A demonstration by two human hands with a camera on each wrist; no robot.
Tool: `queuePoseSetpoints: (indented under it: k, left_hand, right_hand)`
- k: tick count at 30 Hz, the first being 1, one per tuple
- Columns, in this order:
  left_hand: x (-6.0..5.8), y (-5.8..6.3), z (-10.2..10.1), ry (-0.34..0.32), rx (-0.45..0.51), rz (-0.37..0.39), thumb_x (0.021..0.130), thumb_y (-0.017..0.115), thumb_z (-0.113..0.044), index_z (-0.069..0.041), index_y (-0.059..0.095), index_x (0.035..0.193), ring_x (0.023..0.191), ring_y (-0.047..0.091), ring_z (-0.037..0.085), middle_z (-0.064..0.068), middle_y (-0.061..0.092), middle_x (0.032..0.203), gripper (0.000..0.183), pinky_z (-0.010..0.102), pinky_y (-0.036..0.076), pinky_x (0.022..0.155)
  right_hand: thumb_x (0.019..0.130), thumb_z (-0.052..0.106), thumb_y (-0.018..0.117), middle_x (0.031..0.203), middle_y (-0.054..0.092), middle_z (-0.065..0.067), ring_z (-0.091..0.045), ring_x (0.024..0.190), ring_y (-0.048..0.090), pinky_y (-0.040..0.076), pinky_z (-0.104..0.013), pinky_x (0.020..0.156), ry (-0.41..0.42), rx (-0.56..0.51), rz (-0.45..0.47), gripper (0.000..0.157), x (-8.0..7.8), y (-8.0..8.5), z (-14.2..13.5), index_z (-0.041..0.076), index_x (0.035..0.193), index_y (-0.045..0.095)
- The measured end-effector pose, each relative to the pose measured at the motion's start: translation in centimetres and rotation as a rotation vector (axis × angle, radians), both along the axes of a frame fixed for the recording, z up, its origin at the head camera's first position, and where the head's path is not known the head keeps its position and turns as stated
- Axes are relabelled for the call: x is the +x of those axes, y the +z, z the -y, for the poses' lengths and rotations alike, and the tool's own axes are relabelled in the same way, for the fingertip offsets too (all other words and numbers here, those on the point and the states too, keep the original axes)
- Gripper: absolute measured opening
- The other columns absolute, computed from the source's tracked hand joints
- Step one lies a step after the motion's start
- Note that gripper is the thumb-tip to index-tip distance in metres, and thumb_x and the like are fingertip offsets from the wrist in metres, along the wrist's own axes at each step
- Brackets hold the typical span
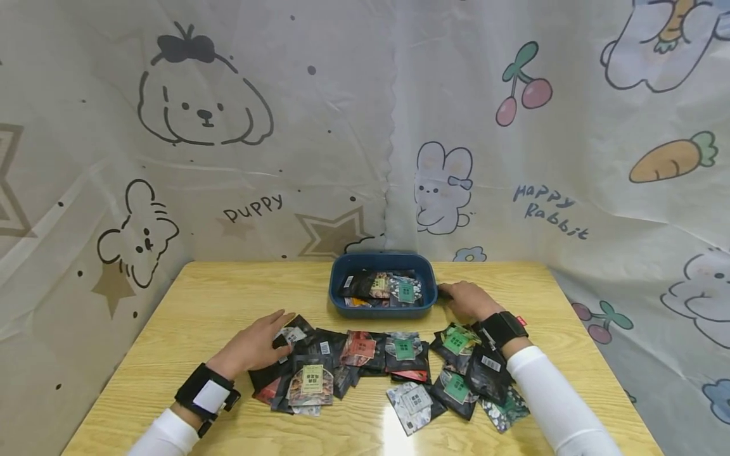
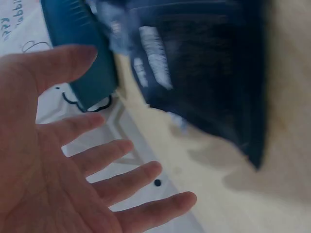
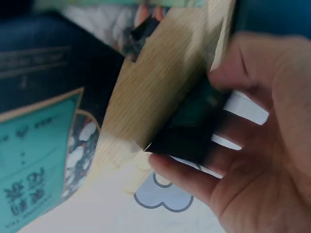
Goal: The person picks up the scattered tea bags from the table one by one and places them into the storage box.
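My right hand (image 1: 470, 300) holds a dark sachet (image 3: 187, 138) between thumb and fingers, beside the right end of the blue bin (image 1: 382, 313). In the right wrist view, the curled fingers cover part of that sachet. My left hand (image 1: 255, 342) hovers with fingers spread at the left pile of sachets (image 1: 310, 383), its fingertips overlapping a black one in the head view. Nothing is in the left palm, as the left wrist view shows; a black sachet (image 2: 204, 68) is close to it. Several sachets (image 1: 406, 288) with coloured labels lie inside the bin.
More sachets lie in front of the bin: a red-labelled one (image 1: 360, 348), a green-labelled one (image 1: 403, 350), a grey one (image 1: 416, 405) and a right-hand pile (image 1: 490, 373) beneath the right wrist. A printed curtain (image 1: 319, 126) hangs behind the wooden table (image 1: 228, 285).
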State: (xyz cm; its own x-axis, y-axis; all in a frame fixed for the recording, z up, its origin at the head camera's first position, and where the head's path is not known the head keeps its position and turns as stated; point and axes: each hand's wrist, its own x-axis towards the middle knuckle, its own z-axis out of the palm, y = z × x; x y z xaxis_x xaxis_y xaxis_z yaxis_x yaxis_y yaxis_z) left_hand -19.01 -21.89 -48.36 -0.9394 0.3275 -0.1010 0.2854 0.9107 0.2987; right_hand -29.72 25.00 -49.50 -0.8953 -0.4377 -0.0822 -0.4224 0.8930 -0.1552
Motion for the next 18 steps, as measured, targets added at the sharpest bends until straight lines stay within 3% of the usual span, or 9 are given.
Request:
queuePoseSetpoints:
  k: [5,8,11,14,18]
  left_hand:
    - [0.1,-1.0,-0.4,-0.027,-0.011,0.149,0.081,0.081,-0.028,-0.016,0.042,0.153,0.143,0.032,0.052,0.022,0.030,0.161,0.083,0.067,0.044,0.102]
    - [0.1,-1.4,-0.9,-0.046,-0.022,0.194,0.078,0.083,-0.026,-0.020,0.041,0.154,0.146,0.027,0.051,0.018,0.026,0.163,0.086,0.068,0.045,0.099]
    - [0.1,-1.8,-1.4,-0.077,-0.016,0.162,0.081,0.080,-0.021,-0.019,0.042,0.153,0.146,0.028,0.050,0.018,0.028,0.163,0.081,0.070,0.042,0.101]
    - [0.0,-2.0,-1.8,-0.111,-0.013,0.101,0.087,0.074,-0.017,-0.016,0.044,0.152,0.145,0.032,0.048,0.018,0.032,0.161,0.071,0.070,0.038,0.106]
    - [0.1,-2.0,-2.3,-0.106,-0.010,0.070,0.089,0.071,-0.014,-0.013,0.045,0.151,0.145,0.031,0.048,0.019,0.032,0.160,0.067,0.071,0.036,0.107]
  right_hand:
    - [0.100,0.005,0.055,0.119,0.071,-0.018,-0.039,0.104,0.069,0.054,-0.055,0.093,0.012,-0.025,-0.114,0.035,0.7,0.3,-1.2,0.009,0.134,0.063]
    - [0.101,0.006,0.055,0.113,0.073,-0.019,-0.037,0.095,0.070,0.057,-0.052,0.086,0.000,-0.065,-0.153,0.034,1.3,0.9,-2.3,0.007,0.133,0.063]
    - [0.103,0.007,0.051,0.095,0.073,-0.015,-0.029,0.071,0.065,0.053,-0.042,0.067,-0.023,-0.098,-0.173,0.035,1.9,2.0,-3.1,0.007,0.136,0.060]
    - [0.105,0.009,0.046,0.095,0.073,-0.013,-0.019,0.061,0.057,0.042,-0.033,0.060,-0.036,-0.114,-0.212,0.036,2.6,3.3,-3.3,0.008,0.139,0.058]
    - [0.106,0.011,0.044,0.121,0.071,-0.016,-0.018,0.063,0.060,0.045,-0.033,0.062,-0.009,-0.145,-0.277,0.038,3.8,5.0,-2.5,0.010,0.142,0.056]
